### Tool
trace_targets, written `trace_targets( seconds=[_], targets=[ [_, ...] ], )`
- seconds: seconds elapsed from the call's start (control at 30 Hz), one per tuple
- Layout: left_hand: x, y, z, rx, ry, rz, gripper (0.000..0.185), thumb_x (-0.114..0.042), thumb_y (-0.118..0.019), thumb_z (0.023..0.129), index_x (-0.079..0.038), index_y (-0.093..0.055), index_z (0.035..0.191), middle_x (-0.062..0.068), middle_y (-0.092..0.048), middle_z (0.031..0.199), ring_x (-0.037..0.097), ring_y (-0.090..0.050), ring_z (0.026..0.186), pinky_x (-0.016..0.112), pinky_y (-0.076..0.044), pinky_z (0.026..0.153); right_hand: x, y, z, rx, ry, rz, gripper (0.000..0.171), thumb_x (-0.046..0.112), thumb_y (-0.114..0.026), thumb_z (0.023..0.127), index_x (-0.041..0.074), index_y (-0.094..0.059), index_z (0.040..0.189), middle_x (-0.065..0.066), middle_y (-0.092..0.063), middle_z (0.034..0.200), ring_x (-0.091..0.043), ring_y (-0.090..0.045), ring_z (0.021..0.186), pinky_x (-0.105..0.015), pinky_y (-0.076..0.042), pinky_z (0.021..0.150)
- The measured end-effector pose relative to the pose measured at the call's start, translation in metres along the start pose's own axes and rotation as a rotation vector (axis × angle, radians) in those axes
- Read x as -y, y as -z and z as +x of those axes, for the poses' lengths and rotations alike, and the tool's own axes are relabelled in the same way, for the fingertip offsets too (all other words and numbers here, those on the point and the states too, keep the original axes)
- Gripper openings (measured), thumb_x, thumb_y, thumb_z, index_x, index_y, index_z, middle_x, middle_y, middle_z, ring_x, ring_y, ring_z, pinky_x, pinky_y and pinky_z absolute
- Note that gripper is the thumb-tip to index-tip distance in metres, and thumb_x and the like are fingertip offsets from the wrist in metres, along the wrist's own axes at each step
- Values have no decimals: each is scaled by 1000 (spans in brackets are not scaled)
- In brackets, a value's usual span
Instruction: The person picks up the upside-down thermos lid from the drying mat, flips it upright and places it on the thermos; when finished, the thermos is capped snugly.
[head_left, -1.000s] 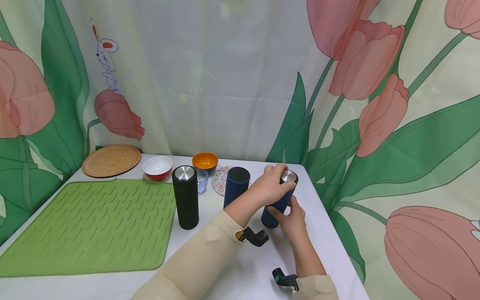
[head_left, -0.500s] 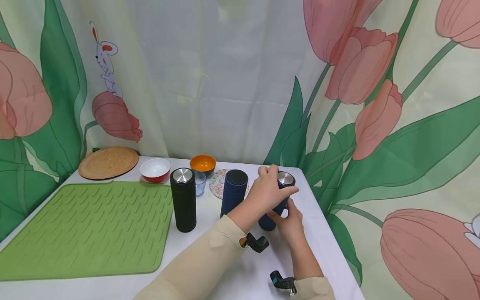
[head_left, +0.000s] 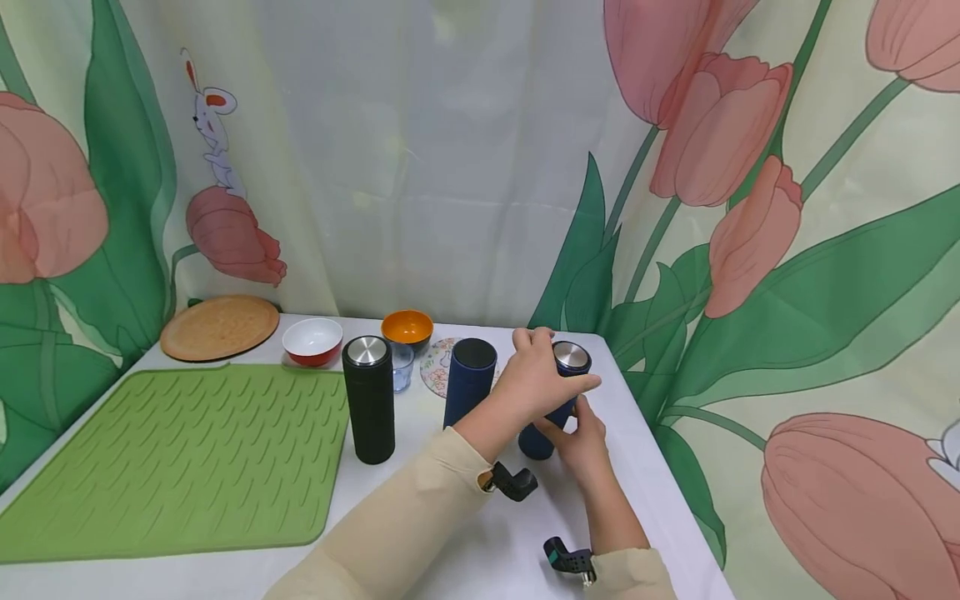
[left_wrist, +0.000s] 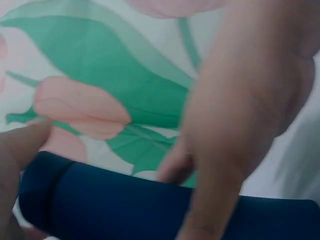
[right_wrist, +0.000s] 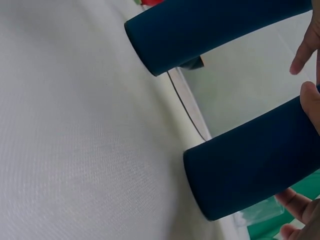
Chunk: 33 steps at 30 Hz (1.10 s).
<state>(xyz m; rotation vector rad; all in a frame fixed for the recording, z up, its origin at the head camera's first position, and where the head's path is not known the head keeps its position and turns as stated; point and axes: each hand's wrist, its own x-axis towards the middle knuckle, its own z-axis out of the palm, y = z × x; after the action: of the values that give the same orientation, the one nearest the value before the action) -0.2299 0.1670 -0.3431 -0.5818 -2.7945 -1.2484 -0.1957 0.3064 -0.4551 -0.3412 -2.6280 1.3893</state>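
Both hands are gripping the dark blue cylindrical flask (head_left: pixel 553 408), the left hand (head_left: pixel 542 382) curling around its silver lid (head_left: pixel 572 355) and the right hand (head_left: pixel 579 440) holding its base, so the lid is seemingly still sitting on it.

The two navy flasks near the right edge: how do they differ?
The held navy flask carries a steel-topped lid, leans slightly and is gripped by the left hand and right hand. The open navy flask has no lid, stands upright and is untouched. Both are matte navy cylinders on the white table.

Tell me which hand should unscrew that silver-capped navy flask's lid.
Left. The left hand already wraps the upper part of the navy flask just below its silver lid, while the right hand grips the lower body and is better placed to steady it.
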Motion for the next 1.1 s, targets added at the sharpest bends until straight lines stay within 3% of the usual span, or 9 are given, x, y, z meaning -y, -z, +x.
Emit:
trace_targets(
  seconds=[0.1,0.23,0.43,0.6,0.67,0.77,0.93,1.03,1.1],
  targets=[
    [-1,-11,0,-77,20,32,104,-77,-79,78,-6,-43,145,12,-38,137,21,-62,67,28,-54,64,-4,-1,-3,-12,-2,-2,77,53,-80,92,31,-44,156,-16,-55,153,-43,-27,155,-75,-33,116],
    [-2,-14,-1,-89,-4,82,97,-73,-79,82,-4,-47,144,14,-40,139,18,-60,65,27,-55,64,-6,-1,-6,-26,-9,-14,74,55,-80,91,30,-48,153,-15,-55,154,-42,-26,156,-75,-33,116],
    [-2,-5,0,-1,-78,87,85,-63,-73,94,-14,-45,157,14,-35,154,24,-69,91,32,-60,77,-3,6,-5,-29,1,-23,76,59,-79,90,29,-49,153,-15,-52,157,-43,-21,158,-77,-29,118],
    [-1,9,3,112,-84,102,74,-55,-67,101,-22,-41,162,11,-35,156,26,-69,103,35,-59,83,0,5,0,-11,9,-18,77,57,-81,89,28,-50,153,-15,-53,157,-44,-19,159,-78,-25,119],
    [0,11,4,123,-74,103,74,-54,-67,102,-21,-41,163,11,-35,157,27,-69,104,36,-59,84,-1,4,1,-8,10,-19,76,56,-81,89,27,-50,153,-15,-53,157,-44,-19,159,-78,-25,119],
    [0,6,5,73,-35,93,87,-63,-70,96,-15,-40,161,12,-37,153,26,-68,96,36,-59,80,-2,2,2,-7,3,-30,76,57,-81,89,28,-49,152,-15,-53,157,-43,-19,159,-78,-24,118],
    [0,-8,7,-88,2,130,107,-83,-76,76,-4,-46,143,11,-44,132,21,-61,68,28,-54,62,-2,0,1,-12,-1,-58,74,61,-79,89,33,-49,151,-13,-54,157,-42,-18,159,-80,-26,115],
    [0,-10,8,-123,-21,152,98,-79,-77,79,-6,-48,138,11,-45,127,18,-59,65,26,-54,61,0,1,0,-12,-3,-67,74,64,-78,89,34,-49,151,-13,-54,158,-43,-18,159,-82,-24,114],
    [-1,-9,8,-104,-44,144,90,-74,-77,84,-9,-49,140,11,-46,131,18,-61,70,27,-56,65,1,3,0,-8,-11,-72,76,65,-78,89,35,-48,152,-12,-53,158,-43,-17,160,-82,-22,115]
  ],
)
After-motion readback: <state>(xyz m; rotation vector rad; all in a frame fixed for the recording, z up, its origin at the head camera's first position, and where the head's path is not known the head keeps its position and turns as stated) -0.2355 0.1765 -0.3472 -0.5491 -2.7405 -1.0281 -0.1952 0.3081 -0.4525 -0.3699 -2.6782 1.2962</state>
